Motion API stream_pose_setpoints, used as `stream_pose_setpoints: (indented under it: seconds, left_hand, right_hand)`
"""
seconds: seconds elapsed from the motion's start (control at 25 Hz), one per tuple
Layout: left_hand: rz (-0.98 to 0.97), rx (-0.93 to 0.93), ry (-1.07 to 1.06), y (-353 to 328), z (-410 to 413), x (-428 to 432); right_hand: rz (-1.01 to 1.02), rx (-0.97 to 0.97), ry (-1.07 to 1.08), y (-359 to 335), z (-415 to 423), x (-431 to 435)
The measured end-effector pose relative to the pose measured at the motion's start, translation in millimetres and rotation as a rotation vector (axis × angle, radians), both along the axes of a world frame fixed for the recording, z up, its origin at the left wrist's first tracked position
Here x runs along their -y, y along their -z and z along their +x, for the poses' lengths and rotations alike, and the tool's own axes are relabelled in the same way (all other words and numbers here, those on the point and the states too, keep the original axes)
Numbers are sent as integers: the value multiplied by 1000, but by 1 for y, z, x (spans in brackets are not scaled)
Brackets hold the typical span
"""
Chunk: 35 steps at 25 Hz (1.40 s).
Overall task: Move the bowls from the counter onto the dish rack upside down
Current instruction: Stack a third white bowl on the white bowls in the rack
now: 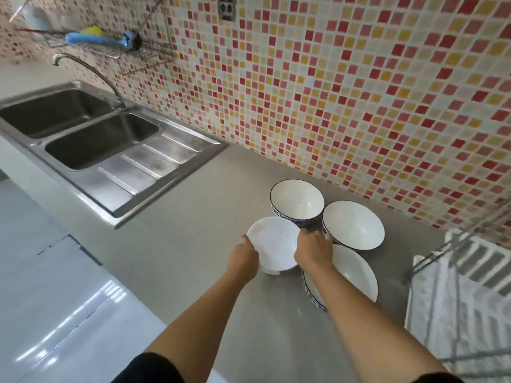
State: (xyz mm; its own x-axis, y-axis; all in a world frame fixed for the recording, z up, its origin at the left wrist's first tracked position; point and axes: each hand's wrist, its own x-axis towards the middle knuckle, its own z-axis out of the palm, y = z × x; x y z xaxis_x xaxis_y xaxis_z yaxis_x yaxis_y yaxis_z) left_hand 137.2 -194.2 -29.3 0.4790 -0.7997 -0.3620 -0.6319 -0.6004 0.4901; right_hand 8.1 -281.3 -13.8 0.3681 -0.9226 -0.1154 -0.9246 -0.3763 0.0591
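Observation:
Several white bowls stand upright in a cluster on the grey counter (193,244). My left hand (246,251) and my right hand (313,248) grip opposite rims of the plain white bowl (273,243) at the cluster's left. A blue-patterned bowl (297,201) stands behind it, near the wall. Another dark-rimmed bowl (354,225) stands to the right. A further bowl (355,272) lies partly hidden under my right forearm. The white dish rack (470,299) with a metal frame stands at the far right.
A steel double sink (91,139) with a ribbed drainboard (149,164) and a tap (91,70) lies at the left. A wire wall shelf (110,48) holds a blue brush. The mosaic tile wall (359,92) runs behind the bowls. The counter's front edge lies to the left.

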Motion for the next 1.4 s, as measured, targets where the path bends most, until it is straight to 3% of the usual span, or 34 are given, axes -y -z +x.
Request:
stream_pose_setpoints:
  seconds: [0.08,0.24,0.36,0.48,0.56,0.72,0.84,0.96,1.12,1.24,1.4]
  left_hand:
    - [-6,-51,-17,-2,5,-1]
    - [-172,-330,-178,-43,21,-5]
    - [-374,-474,-264,-95,28,-16]
    - [-553,-561,-300,-145,25,-25]
    - [-645,-626,-273,-181,14,-27]
    - [-770,-757,-79,-257,-24,-28]
    - [-860,-595,81,-302,-53,-28]
    - [-1046,-408,264,-346,-85,-27]
    - [-1223,-503,415,-399,-138,-24]
    - [-1150,-511,704,-414,-198,-24]
    - [-970,-270,928,-411,-266,-19]
  right_hand:
    - [-42,-2,-40,-6,0,-3]
    - [-118,145,-84,-47,6,-11]
    - [-103,504,26,-96,7,-19]
    - [105,850,136,-146,8,-31]
    - [219,1064,145,-185,4,-42]
    - [103,1378,40,-268,-31,-65]
    - [-37,1462,-79,-324,-76,-84]
    - [-276,1332,-201,-370,-131,-104]
    - [-625,826,-188,-408,-205,-127]
    - [-796,411,-101,-415,-262,-141]
    - [-788,144,-64,-413,-330,-143]
